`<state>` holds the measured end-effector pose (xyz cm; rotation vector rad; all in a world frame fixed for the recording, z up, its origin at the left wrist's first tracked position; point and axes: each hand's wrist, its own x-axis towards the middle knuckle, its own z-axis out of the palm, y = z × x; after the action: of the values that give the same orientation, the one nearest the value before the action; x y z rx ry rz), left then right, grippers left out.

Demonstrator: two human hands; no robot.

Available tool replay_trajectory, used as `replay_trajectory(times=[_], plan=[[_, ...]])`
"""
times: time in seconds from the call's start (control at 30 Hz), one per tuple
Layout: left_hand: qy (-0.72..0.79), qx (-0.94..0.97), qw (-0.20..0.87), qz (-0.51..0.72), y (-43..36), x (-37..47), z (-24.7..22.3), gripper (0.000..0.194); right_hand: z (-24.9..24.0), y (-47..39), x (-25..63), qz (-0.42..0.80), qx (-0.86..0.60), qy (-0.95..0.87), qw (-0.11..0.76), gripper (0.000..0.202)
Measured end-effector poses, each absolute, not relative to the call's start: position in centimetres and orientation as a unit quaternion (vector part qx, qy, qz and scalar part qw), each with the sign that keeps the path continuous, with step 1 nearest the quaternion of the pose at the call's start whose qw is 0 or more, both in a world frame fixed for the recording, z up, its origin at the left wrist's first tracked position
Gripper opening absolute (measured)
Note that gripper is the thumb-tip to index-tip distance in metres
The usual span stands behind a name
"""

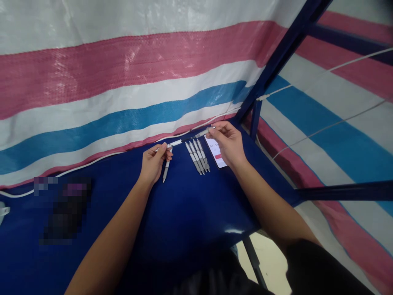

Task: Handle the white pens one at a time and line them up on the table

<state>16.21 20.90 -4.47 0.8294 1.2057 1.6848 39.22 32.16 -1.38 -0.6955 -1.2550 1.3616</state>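
My left hand point(151, 164) pinches the white barrel point(175, 143) of a pen near the back of the blue table. To its right, my right hand point(229, 143) is closed on the pen's grey-and-clear front part point(202, 133). Between the two parts runs a thin dark length, perhaps the refill point(190, 138). A white-and-grey pen point(166, 170) lies just under my left fingers, tip toward me. Several similar pens point(198, 157) lie side by side between my hands. Beneath my right hand is a phone point(220, 163) with a lit screen, partly covered.
The blue table point(184, 213) meets a striped plastic sheet point(138, 82) at the back. A white cable point(92, 162) runs along that edge. Blue metal posts point(270, 69) stand at the right. A blurred dark object point(67, 211) lies at the left.
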Motion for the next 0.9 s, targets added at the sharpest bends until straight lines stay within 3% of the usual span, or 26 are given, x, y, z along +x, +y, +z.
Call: replay_trajectory(times=[0.43,0.57,0.7,0.9], plan=[[0.509,0.361,0.425,0.656,20.7,16.2,-4.6,0.031,-1.4,30.8,38.9,0.592,-0.292,-0.639,0.395,0.040],[0.511,0.357,0.420,0.659,20.7,16.1,-4.4,0.032,-0.7,30.0,39.1,0.509,-0.313,-0.715,0.362,0.042],[0.482,0.361,0.421,0.679,20.7,16.0,-4.1,0.040,-0.4,28.7,38.7,0.423,-0.345,-0.778,0.310,0.061],[0.474,0.360,0.402,0.696,20.8,16.2,-4.2,0.044,-0.5,27.5,37.9,0.586,-0.377,-0.672,0.249,0.071]])
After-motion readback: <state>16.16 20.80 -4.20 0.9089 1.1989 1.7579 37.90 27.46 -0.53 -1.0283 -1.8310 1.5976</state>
